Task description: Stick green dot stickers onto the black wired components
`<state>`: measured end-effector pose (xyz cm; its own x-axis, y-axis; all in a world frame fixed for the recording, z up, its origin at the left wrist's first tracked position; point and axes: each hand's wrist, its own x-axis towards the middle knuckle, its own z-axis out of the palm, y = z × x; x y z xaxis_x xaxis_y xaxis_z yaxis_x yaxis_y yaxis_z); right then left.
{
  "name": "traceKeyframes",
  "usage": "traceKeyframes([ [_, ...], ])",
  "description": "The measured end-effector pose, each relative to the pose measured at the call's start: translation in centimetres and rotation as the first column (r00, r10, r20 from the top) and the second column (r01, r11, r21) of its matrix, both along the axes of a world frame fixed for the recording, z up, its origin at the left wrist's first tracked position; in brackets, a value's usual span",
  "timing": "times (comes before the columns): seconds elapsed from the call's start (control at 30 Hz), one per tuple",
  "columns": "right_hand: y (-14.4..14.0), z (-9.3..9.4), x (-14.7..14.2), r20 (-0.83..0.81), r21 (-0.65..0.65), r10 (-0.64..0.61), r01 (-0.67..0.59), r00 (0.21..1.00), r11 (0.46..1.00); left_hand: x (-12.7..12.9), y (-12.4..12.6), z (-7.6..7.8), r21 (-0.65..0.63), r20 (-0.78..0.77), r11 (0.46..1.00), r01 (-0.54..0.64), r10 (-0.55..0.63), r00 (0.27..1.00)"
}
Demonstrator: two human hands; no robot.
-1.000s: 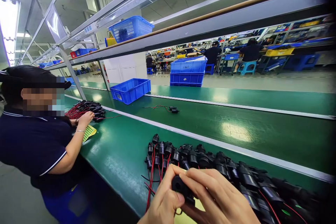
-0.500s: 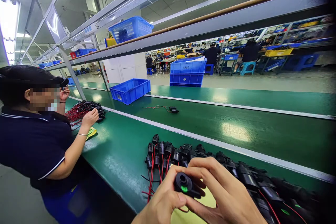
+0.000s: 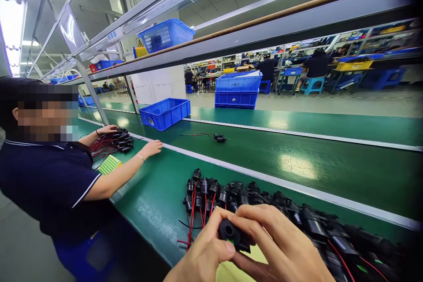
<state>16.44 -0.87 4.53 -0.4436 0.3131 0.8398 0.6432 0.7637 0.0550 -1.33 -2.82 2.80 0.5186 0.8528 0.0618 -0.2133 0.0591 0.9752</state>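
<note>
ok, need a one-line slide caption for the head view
Both hands hold a black part near a pile of red-wired black parts on a green bench.

Near six o'clock, a black part (image 3: 227, 231) is held by the left hand (image 3: 205, 252) and right hand (image 3: 280, 246); wired parts (image 3: 312, 221) are heaped toward four, a blue crate (image 3: 172, 119) is seen at nine.

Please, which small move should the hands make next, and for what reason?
Probably the left hand should press its thumb over the green sticker on the black cylindrical part: the sticker shows right at the thumb tip, and the right hand also holds the part, so it looks steadied.
</note>
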Motion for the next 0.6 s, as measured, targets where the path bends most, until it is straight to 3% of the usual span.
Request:
traceKeyframes([
  [0.27,-0.1,-1.2,-0.5,0.011,0.021,0.019,-0.019,1.0,1.0,-0.1,0.2,-3.6,-0.008,-0.021,0.999,-0.053,0.052,0.998],
  [0.37,0.2,-0.8,-0.7,-0.06,-0.034,0.04,-0.042,0.997,0.999,0.5,0.4,-3.8,0.062,-0.019,0.996,-0.058,0.059,0.998],
  [0.5,0.0,2.0,2.1,-0.233,-0.259,0.006,-0.068,0.972,0.964,0.3,1.7,-2.9,0.217,-0.052,0.961,-0.17,0.185,0.981],
  [0.6,-1.0,5.7,7.0,-0.36,-0.435,-0.157,-0.016,0.92,0.9,-0.9,3.5,-3.6,0.221,-0.364,0.959,-0.18,0.252,0.897],
])
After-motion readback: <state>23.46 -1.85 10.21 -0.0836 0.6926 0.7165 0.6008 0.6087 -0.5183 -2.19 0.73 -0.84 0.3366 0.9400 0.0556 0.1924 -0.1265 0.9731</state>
